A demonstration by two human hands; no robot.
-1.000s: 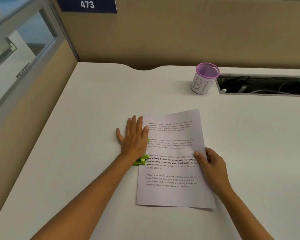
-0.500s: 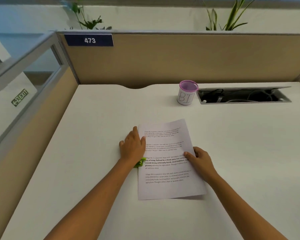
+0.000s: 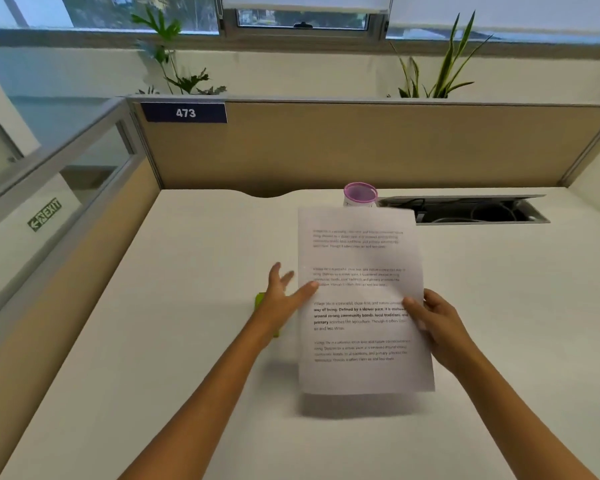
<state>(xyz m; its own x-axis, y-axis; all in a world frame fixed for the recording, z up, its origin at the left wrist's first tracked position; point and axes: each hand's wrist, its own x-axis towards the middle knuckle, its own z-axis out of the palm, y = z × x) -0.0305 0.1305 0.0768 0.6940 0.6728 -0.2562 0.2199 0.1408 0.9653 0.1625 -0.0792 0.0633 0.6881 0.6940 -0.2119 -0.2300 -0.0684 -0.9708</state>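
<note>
A printed white sheet of paper (image 3: 361, 299) hangs lifted above the white desk (image 3: 187, 341) and casts a shadow under its lower edge. My right hand (image 3: 437, 320) pinches the sheet's right edge, thumb on the printed side. My left hand (image 3: 284, 296) hovers at the sheet's left edge with its fingers spread and its thumb at the paper. A green stapler (image 3: 260, 301) lies on the desk beneath my left hand, mostly hidden by hand and wrist.
A white cup with a purple rim (image 3: 360, 195) stands at the desk's back, partly behind the sheet. An open cable tray (image 3: 465, 211) lies to its right. Beige partitions (image 3: 361, 147) enclose the desk at the back and left.
The sheet has risen off the desk in my right hand. My left hand has lifted off the stapler and spread its fingers. The view has tilted upward.
</note>
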